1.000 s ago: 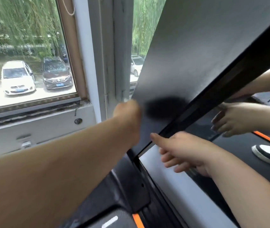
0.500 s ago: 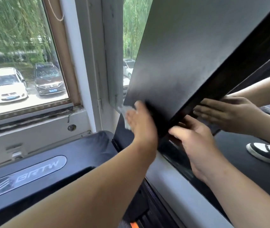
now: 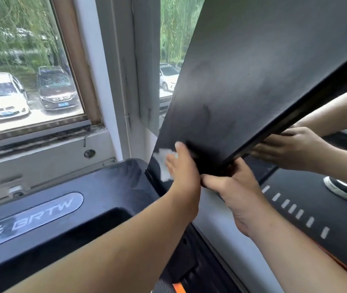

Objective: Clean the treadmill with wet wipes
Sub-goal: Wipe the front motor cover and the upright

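The treadmill's broad black upright post (image 3: pixel 253 81) slants up to the right across the head view. A crumpled white wet wipe (image 3: pixel 163 163) lies against the post's lower left part, just above the black motor cover (image 3: pixel 96 187) with its silver "BRTW" badge. My left hand (image 3: pixel 182 172) presses the wipe flat onto the post with straight fingers. My right hand (image 3: pixel 236 193) grips the post's lower right edge, fingers curled behind it and the thumb pointing left.
A window (image 3: pixel 20 81) with a grey sill is close behind the treadmill, cars parked outside. To the right, a second pair of hands (image 3: pixel 295 146) like a reflection of mine, a sneaker (image 3: pixel 346 189) and the dark belt (image 3: pixel 316 218) with white marks.
My left hand has slid down the post with the wipe to its base. My right hand has closed on the post's edge. The view has dropped, showing the motor cover.
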Demonstrator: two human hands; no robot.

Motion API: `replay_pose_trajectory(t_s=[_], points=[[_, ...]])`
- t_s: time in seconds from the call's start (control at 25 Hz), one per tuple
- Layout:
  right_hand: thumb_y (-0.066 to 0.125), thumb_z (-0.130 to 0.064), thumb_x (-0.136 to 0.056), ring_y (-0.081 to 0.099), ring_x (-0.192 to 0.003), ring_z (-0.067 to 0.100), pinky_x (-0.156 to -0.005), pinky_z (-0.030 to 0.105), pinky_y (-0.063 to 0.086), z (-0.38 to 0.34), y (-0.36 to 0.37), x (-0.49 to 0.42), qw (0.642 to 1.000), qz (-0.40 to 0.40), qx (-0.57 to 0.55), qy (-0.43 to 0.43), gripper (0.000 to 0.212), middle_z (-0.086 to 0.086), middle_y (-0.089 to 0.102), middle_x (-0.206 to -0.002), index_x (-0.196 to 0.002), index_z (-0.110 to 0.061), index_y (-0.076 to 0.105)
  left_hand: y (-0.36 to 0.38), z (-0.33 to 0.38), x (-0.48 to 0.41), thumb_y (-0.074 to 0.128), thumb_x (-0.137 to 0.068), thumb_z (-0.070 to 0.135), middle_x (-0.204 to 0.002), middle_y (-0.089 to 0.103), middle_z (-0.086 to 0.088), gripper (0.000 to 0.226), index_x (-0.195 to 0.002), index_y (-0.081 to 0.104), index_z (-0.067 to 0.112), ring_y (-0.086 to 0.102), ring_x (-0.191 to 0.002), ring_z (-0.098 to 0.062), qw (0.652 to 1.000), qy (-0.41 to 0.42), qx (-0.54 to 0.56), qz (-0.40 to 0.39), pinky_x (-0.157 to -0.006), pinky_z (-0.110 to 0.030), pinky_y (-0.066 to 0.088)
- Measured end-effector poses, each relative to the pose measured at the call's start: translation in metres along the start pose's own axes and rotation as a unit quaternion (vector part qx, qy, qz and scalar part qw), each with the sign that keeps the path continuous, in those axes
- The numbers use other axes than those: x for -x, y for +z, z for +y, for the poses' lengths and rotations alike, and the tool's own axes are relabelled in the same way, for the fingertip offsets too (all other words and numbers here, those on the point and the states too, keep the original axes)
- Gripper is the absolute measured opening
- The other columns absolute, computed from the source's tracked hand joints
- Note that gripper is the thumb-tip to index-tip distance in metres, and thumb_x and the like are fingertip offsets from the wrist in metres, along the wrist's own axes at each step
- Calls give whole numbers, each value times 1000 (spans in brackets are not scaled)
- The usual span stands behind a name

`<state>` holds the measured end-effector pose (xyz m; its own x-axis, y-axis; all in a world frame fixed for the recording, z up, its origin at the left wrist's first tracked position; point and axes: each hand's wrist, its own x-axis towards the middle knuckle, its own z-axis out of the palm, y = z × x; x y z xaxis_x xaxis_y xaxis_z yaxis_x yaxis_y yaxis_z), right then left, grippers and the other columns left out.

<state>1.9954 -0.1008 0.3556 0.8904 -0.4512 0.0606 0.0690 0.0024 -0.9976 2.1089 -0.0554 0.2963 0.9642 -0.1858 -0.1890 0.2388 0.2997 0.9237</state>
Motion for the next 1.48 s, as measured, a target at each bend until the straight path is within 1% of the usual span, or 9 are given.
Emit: replay_pose_trajectory(t_s=[0.08,0.16,0.36,0.56,0.84,1.08,1.2,1.28,1.48], points=[[74,9,-83,73,-95,1,-76,13,54,7,6,-2,999,33,13,-25,42,-11,79,-99,-113,-19,68,-10,-24,-28,36,-53,104,-149,52,7,108,-139,48,40,53,-134,-24,996,-87,-12,2,-110,-51,39],[80,-6,-84,71,-91,-5,-75,10,51,23,10,-3,997,59,43,-35,31,-15,78,-95,-108,-23,70,-17,-1,-35,37,-58,100,-143,53,8,93,-125,54,36,53,-129,-18,998,-33,-47,6,-106,-42,40],[84,-24,-82,69,-88,-9,-72,6,47,56,20,-6,985,109,128,-31,22,-23,76,-90,-101,-25,73,-29,6,-72,24,-93,74,-169,3,14,82,-162,10,31,-2,-155,-5,992,113,-58,-22,-124,-32,-1],[82,-14,-83,65,-78,-20,-65,-3,41,66,22,-9,983,127,125,-39,18,-34,71,-78,-94,-22,70,-83,-153,-99,36,-60,103,-145,53,18,89,-131,54,52,51,-133,-13,986,-167,-2,17,-114,-48,32],[82,-14,-83,68,-79,-14,-65,0,44,73,24,-11,983,140,111,-41,18,-28,74,-82,-92,-23,70,-69,-38,-159,31,-57,107,-161,34,16,111,-149,41,45,26,-151,-6,998,-36,-2,-53,-121,-43,19],[81,-14,-85,68,-83,-14,-68,-1,45,71,27,-8,986,131,98,-34,18,-27,75,-87,-98,-21,71,-95,-132,-112,43,-50,107,-158,42,3,122,-150,39,37,42,-145,-25,980,-194,-3,-49,-116,-55,34],[82,-17,-85,68,-87,-13,-71,1,45,69,26,-7,985,123,114,-31,19,-26,75,-91,-99,-23,72,-71,-85,-82,43,-52,97,-130,65,4,97,-126,56,36,61,-124,-28,979,-204,13,23,-105,-54,44],[82,-20,-84,69,-90,-10,-76,3,48,68,24,-8,984,118,127,-25,21,-24,76,-93,-102,-24,72,-48,-21,-75,35,-63,91,-127,60,9,79,-114,56,34,54,-129,-23,987,-143,-46,53,-109,-52,38],[84,-19,-83,72,-91,-4,-78,12,53,63,21,-9,989,113,89,26,25,-19,77,-92,-104,-24,71,-13,42,-26,27,-91,68,-169,10,4,81,-156,23,20,6,-156,-13,989,118,-77,-35,-126,-42,4]])
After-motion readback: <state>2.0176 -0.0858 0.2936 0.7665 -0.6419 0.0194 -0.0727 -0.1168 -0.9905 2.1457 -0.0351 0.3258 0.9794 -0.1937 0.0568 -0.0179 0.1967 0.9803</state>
